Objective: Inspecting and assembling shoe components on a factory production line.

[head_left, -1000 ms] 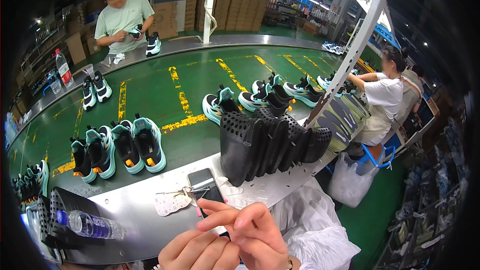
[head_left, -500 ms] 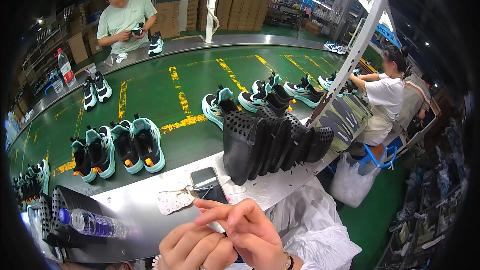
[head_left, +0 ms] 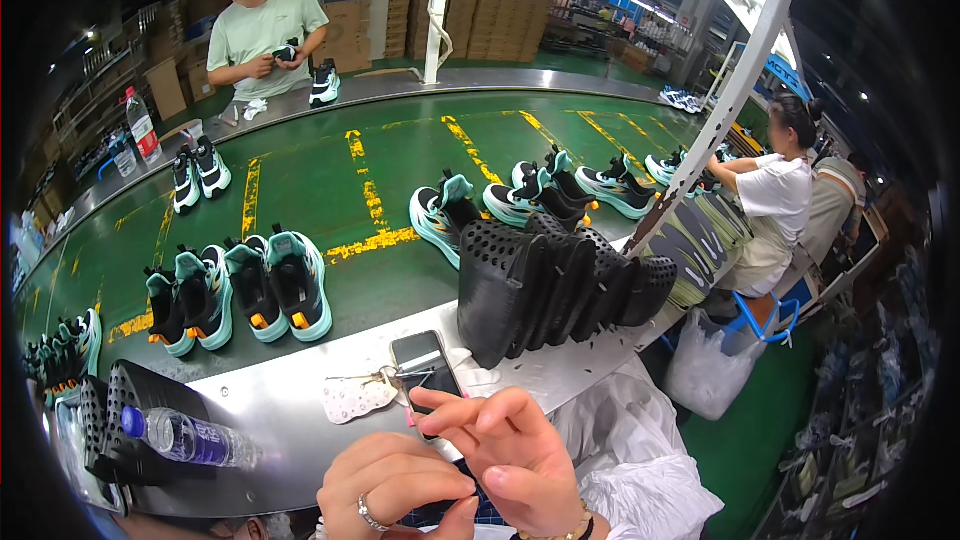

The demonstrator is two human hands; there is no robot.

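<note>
Steel ledge [head_left: 280, 410] at the belt's edge carries a phone [head_left: 425, 368], keys [head_left: 378, 377] and a row of black perforated soles [head_left: 545, 285]. Left hand [head_left: 400, 485] and right hand [head_left: 515, 460] meet just below the phone, fingers curled together; what they pinch cannot be told. A water bottle [head_left: 185, 437] lies to the left.

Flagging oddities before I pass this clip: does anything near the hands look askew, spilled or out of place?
Nothing is spilled or damaged. A plastic water bottle lies on its side on a black perforated tray at the left, and a phone with keys sits on the metal ledge by the left hand and right hand.
</note>
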